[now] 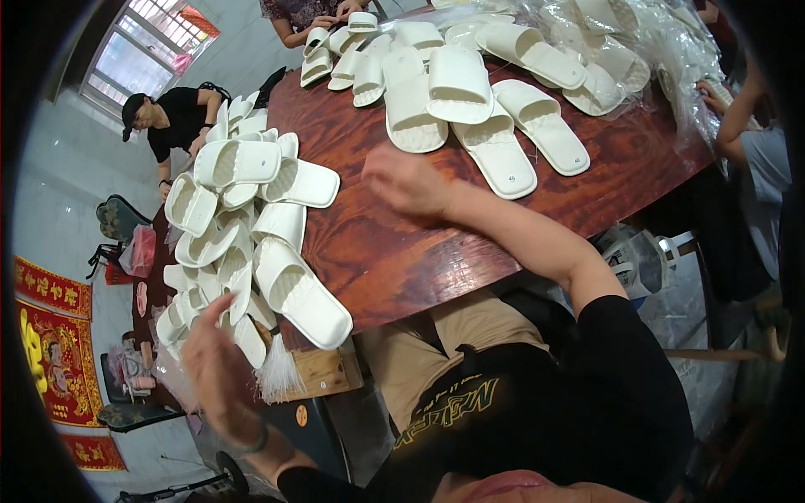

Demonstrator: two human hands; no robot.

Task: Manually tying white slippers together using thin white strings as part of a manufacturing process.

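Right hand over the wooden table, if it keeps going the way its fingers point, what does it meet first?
Probably the white slipper lying sole-up just beyond the right hand; the hand is blurred, so depth and exact heading are uncertain.

A broad strip of bare wood runs down the middle of the bench (394,251), from its near edge toward the far end, and a hand could cross it freely. The right hand (407,183) hovers over that strip, blurred. To the left the way is blocked by a heap of white slippers (243,218) stacked several deep (some hang over the bench edge), with the left hand (216,360) just below them. Ahead, a row of larger white slippers (457,105) lies across the boards. Beyond, at the right, bagged slippers in clear plastic (620,50) crowd the corner. Other people's hands (323,21) work at the far end.
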